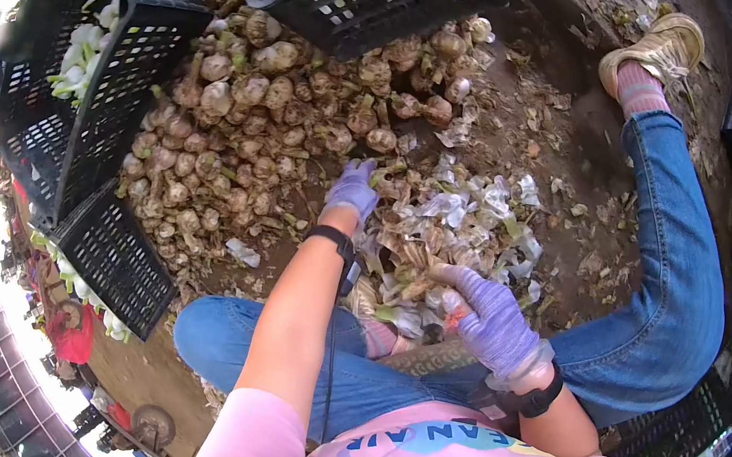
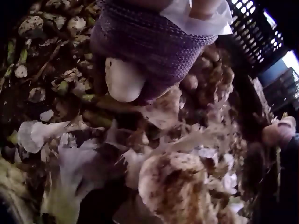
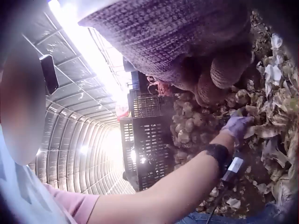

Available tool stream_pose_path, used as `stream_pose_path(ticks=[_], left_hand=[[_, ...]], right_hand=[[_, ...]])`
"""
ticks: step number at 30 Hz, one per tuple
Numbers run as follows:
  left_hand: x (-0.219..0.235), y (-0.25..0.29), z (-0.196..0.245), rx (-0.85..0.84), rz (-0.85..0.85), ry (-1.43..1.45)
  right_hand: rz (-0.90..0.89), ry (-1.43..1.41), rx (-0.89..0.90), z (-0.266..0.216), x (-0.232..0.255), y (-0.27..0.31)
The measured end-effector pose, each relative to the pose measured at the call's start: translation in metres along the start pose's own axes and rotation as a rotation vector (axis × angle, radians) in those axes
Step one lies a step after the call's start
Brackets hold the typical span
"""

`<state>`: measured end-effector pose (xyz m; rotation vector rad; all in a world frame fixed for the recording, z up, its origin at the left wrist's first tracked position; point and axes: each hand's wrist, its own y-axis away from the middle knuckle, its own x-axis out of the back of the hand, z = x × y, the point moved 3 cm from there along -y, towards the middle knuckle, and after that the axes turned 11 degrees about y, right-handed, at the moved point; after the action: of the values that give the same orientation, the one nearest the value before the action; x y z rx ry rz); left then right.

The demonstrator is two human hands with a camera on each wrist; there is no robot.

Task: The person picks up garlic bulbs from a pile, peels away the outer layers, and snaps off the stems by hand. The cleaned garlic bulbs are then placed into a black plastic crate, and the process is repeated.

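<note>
We reach our left hand [image 1: 354, 187] into the bulb heap [image 1: 245, 142], fingers curled on a peeled bulb [image 2: 122, 79], light, firm, papery-skinned, best gripped round its body, while our right hand [image 1: 488, 317] curls, contents unclear.

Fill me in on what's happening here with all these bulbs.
A person in purple gloves sits on the dirt floor amid a heap of garlic-like bulbs and loose papery husks. The left hand reaches out to the edge of the heap; the wrist view shows its fingers curled round a pale peeled bulb. The right hand is near the lap, curled over something I can't make out. Black plastic crates stand around the heap.
</note>
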<state>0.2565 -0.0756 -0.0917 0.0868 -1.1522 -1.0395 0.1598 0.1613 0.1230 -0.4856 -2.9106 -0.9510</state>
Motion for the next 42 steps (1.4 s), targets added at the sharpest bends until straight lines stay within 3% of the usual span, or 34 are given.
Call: stream_pose_path(ticks=[2,4,6,7,8,10,12,13,15,20,23,30,32,33,35,39,42], left_hand=[[-0.004,-0.009,0.001,0.084,-0.170,-0.097],[0.002,0.000,0.009,0.062,-0.095,-0.027],[0.013,0.020,0.013,0.131,-0.046,0.542],[0.060,0.062,0.079,0.241,-0.076,0.642],[0.069,0.082,0.084,0.238,-0.061,0.644],[0.079,0.119,0.093,0.044,-0.147,1.222],[0.089,0.159,0.104,-0.113,-0.240,1.385],[0.094,0.181,0.111,-0.152,-0.235,1.411],[0.110,0.219,0.134,-0.312,-0.061,1.151],[0.126,0.279,0.154,-0.644,0.206,0.643],[0.128,0.298,0.157,-0.771,0.264,0.523],[0.115,0.313,0.144,-0.781,0.247,0.685],[0.106,0.310,0.138,-0.525,0.039,1.149],[0.108,0.312,0.141,-0.526,0.041,1.149],[0.107,0.317,0.146,-0.303,-0.120,1.457],[0.091,0.308,0.133,-0.327,-0.128,1.531],[0.093,0.306,0.134,-0.477,-0.015,1.395]], right_hand=[[0.030,-0.002,0.042,0.000,-0.003,-0.002],[-0.006,-0.144,-0.058,-0.001,-0.004,-0.002],[0.015,-0.173,-0.071,0.000,-0.005,0.000],[0.034,-0.196,-0.089,0.000,-0.006,0.002],[0.029,-0.192,-0.075,-0.002,-0.008,0.005],[0.067,-0.364,-0.025,-0.008,-0.012,0.011],[0.059,-0.375,-0.007,-0.014,-0.014,0.019],[0.048,-0.456,0.056,-0.021,-0.014,0.024],[0.096,-0.531,0.197,-0.024,-0.020,0.032],[0.072,-0.589,0.240,-0.044,-0.033,0.057],[0.056,-0.670,0.222,-0.041,-0.040,0.067],[-0.042,-0.626,0.170,-0.049,-0.032,0.088],[-0.052,-0.594,0.141,-0.047,-0.032,0.089],[-0.044,-0.589,0.123,-0.044,-0.034,0.089],[-0.036,-0.587,0.104,-0.040,-0.033,0.089],[-0.056,-0.569,0.174,-0.044,-0.028,0.087],[-0.083,-0.678,0.191,-0.059,-0.032,0.092]])
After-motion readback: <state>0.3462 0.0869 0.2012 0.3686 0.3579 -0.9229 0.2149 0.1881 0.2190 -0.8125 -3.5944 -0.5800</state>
